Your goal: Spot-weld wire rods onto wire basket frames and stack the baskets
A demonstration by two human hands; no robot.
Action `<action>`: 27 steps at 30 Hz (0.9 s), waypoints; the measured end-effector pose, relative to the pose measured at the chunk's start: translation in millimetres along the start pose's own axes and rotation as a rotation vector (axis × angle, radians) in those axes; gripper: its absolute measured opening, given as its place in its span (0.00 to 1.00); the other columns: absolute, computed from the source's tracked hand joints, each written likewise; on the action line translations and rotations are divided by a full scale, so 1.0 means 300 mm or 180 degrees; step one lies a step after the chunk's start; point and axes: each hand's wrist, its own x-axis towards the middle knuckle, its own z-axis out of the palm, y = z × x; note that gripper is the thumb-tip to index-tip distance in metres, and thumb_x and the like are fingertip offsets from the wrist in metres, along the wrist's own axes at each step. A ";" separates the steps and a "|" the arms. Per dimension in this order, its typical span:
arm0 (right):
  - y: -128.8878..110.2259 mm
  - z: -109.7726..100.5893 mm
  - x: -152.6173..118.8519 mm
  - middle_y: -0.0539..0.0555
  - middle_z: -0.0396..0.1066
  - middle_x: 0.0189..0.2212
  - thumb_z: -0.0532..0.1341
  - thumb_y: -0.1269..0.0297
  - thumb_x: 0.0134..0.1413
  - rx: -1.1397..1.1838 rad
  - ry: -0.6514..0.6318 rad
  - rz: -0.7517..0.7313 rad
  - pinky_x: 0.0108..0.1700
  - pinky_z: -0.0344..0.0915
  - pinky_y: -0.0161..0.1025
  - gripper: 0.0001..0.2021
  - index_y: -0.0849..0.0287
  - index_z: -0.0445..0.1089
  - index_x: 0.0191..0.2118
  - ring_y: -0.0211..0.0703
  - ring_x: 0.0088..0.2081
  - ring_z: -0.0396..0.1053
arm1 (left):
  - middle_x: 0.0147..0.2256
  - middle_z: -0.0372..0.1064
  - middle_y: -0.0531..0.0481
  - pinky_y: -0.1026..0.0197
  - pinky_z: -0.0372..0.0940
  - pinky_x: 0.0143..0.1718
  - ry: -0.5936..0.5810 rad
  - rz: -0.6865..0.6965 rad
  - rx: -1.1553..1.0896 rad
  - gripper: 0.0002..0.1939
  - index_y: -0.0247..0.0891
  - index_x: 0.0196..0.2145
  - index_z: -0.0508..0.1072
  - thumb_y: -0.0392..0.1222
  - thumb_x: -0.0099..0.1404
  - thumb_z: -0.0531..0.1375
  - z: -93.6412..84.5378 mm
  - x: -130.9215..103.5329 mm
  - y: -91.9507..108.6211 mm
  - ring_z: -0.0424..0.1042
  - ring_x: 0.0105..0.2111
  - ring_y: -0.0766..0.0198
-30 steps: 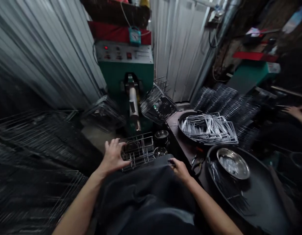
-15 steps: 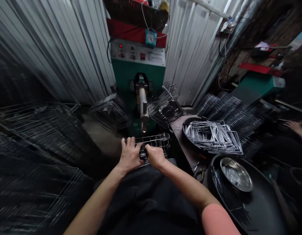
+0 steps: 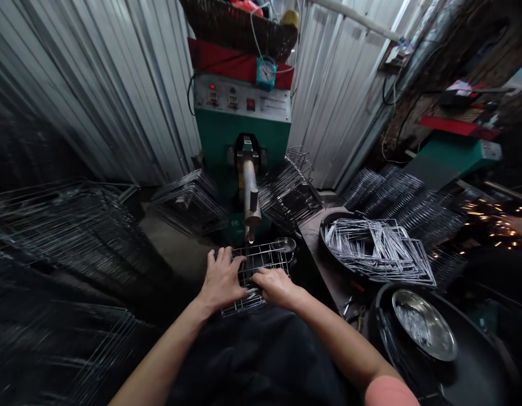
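A small wire rack (image 3: 267,255) with a grid of metal rods lies in front of me, just below the tip of a spot welder's electrode arm (image 3: 251,211). My left hand (image 3: 222,277) grips the rack's left side, fingers over its far edge and thumb pointing inward. With its fingers curled, my right hand (image 3: 278,285) holds the near middle of the rack. Part of the rack is hidden under both hands. The green welder (image 3: 244,124) stands upright behind, its red lamp lit.
Bundles of wire frames (image 3: 189,200) flank the welder, and larger wire stacks (image 3: 66,225) fill the left. At right are a black pan of wire frames (image 3: 377,248), a steel bowl (image 3: 447,344) with short rods, and a co-worker's hand (image 3: 518,225) among sparks.
The rack has shifted nearer to me and more of its grid shows. My thumbs have moved apart, and my right hand sits lower. Sparks have appeared by the co-worker's hand.
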 end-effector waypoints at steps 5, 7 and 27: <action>0.007 0.000 0.007 0.54 0.69 0.41 0.54 0.73 0.51 0.0049 0.0074 0.0022 0.35 0.62 0.35 0.17 0.55 0.68 0.46 0.44 0.39 0.69 | 0.49 0.59 0.32 0.38 0.47 0.55 -0.0072 0.0094 -0.0018 0.34 0.36 0.47 0.69 0.52 0.40 0.64 -0.002 0.026 -0.023 0.56 0.52 0.40; 0.009 -0.002 0.010 0.54 0.70 0.41 0.54 0.73 0.51 0.0053 0.0098 0.0021 0.35 0.62 0.35 0.16 0.55 0.69 0.46 0.44 0.39 0.69 | 0.50 0.58 0.32 0.38 0.47 0.56 -0.0097 0.0114 -0.0032 0.34 0.36 0.47 0.69 0.51 0.41 0.64 -0.004 0.035 -0.031 0.56 0.53 0.40; 0.034 -0.070 0.057 0.52 0.70 0.43 0.53 0.71 0.54 0.0021 0.0198 0.0178 0.37 0.62 0.36 0.18 0.52 0.69 0.48 0.43 0.42 0.68 | 0.45 0.62 0.39 0.44 0.50 0.52 -0.0165 0.0009 0.0005 0.32 0.38 0.46 0.68 0.49 0.41 0.64 -0.053 0.116 -0.048 0.59 0.48 0.46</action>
